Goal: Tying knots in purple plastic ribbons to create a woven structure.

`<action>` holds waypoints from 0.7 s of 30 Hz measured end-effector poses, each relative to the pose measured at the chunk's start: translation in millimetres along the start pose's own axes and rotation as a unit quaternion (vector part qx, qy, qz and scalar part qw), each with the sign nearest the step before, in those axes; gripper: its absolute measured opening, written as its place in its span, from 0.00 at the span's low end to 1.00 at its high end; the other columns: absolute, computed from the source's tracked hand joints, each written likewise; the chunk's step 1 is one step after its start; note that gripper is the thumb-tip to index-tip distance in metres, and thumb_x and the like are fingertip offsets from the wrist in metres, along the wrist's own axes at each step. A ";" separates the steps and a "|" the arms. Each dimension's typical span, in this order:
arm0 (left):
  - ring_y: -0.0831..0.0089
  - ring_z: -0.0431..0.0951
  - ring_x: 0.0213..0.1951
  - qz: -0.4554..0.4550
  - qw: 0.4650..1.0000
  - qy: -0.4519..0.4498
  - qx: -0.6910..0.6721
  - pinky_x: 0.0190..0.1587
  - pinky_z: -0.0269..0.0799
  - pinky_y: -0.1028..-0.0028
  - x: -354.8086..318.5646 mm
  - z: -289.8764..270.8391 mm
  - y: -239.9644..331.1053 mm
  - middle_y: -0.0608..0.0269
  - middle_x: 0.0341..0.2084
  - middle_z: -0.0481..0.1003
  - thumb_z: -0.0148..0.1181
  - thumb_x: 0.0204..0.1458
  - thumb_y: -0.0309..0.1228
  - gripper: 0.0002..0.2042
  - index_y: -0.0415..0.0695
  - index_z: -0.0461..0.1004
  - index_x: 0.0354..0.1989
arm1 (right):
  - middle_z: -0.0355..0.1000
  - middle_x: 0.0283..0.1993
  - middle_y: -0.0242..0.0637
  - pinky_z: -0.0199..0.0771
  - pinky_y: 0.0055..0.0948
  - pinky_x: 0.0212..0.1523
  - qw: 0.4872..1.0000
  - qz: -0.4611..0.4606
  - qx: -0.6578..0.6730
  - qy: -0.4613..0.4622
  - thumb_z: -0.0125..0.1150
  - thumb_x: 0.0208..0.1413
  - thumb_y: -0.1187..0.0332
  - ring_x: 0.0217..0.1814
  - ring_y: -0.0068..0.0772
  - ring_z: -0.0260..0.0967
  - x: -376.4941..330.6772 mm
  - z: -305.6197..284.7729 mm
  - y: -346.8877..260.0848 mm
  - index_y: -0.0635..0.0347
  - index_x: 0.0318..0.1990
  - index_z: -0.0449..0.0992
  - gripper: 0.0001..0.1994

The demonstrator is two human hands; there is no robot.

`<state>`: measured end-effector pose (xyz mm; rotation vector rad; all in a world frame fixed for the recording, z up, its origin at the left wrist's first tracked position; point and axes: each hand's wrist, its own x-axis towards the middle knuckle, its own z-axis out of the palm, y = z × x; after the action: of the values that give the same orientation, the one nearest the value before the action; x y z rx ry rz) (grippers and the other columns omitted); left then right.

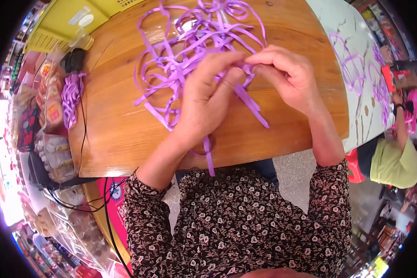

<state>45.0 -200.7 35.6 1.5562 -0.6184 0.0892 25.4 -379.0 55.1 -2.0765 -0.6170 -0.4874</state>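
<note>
Pinching flat glossy purple ribbon [252, 107] between thumb and fingers of the bare left hand [206, 92] and of the bare right hand [287, 76], close together; cannot tell the exact fold there. Heaped in a loose tangle around and beyond the left hand on a brown wooden table [125, 127], near a gathered purple hank [72, 99] at the left edge and a yellow plastic crate [55, 28] at the far left corner
</note>
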 end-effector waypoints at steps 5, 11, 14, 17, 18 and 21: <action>0.89 0.65 0.25 -0.246 0.955 -0.044 -0.162 0.28 0.63 0.86 -4.8 -4.7 3.4 0.76 0.24 0.72 0.56 0.54 0.26 0.06 0.40 0.75 0.38 | 0.73 0.30 0.36 0.68 0.19 0.28 0.998 0.016 -0.055 0.002 0.60 0.46 0.82 0.30 0.24 0.71 -3.1 1.3 -8.4 0.64 0.35 0.76 0.08; 0.82 0.68 0.26 -0.155 0.983 -0.089 -0.051 0.28 0.64 0.81 -6.1 -5.8 1.1 0.68 0.24 0.69 0.60 0.49 0.26 0.05 0.37 0.73 0.29 | 0.73 0.29 0.37 0.69 0.19 0.29 0.996 -0.024 -0.084 -0.003 0.61 0.44 0.82 0.30 0.27 0.72 -2.4 0.5 -0.1 0.63 0.34 0.76 0.09; 0.80 0.70 0.30 0.010 0.992 -0.062 0.107 0.31 0.65 0.79 -4.6 -6.7 -10.5 0.65 0.27 0.70 0.60 0.48 0.24 0.06 0.37 0.72 0.33 | 0.73 0.29 0.38 0.70 0.20 0.29 0.997 -0.040 -0.070 -0.006 0.61 0.43 0.83 0.30 0.28 0.72 -1.4 1.1 -1.9 0.63 0.34 0.76 0.09; 0.81 0.68 0.34 -0.006 0.998 -0.017 -0.063 0.33 0.67 0.80 -0.9 -2.2 -16.9 0.69 0.34 0.71 0.54 0.54 0.27 0.08 0.38 0.71 0.41 | 0.72 0.29 0.38 0.70 0.21 0.29 0.997 -0.057 -0.058 -0.001 0.62 0.42 0.82 0.31 0.29 0.71 -2.4 2.3 -6.1 0.63 0.34 0.76 0.09; 0.81 0.68 0.34 -0.007 0.998 -0.019 -0.064 0.33 0.67 0.80 -0.1 -1.4 -9.9 0.69 0.34 0.71 0.54 0.54 0.27 0.08 0.38 0.71 0.41 | 0.72 0.30 0.38 0.70 0.21 0.29 0.996 -0.060 -0.058 0.004 0.62 0.42 0.82 0.31 0.29 0.71 -3.8 1.5 -6.4 0.63 0.34 0.76 0.10; 0.81 0.70 0.32 -0.288 0.901 -0.066 -0.319 0.34 0.68 0.80 -1.4 -4.0 6.8 0.69 0.32 0.71 0.53 0.55 0.28 0.11 0.39 0.68 0.45 | 0.71 0.31 0.37 0.70 0.22 0.29 0.990 -0.111 -0.088 0.007 0.63 0.42 0.82 0.31 0.29 0.70 -5.4 0.8 -4.7 0.63 0.35 0.76 0.10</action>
<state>42.2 -196.2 41.6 1.0453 -0.2242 -0.6174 18.4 -377.4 54.8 -2.1788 -0.8282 -0.7056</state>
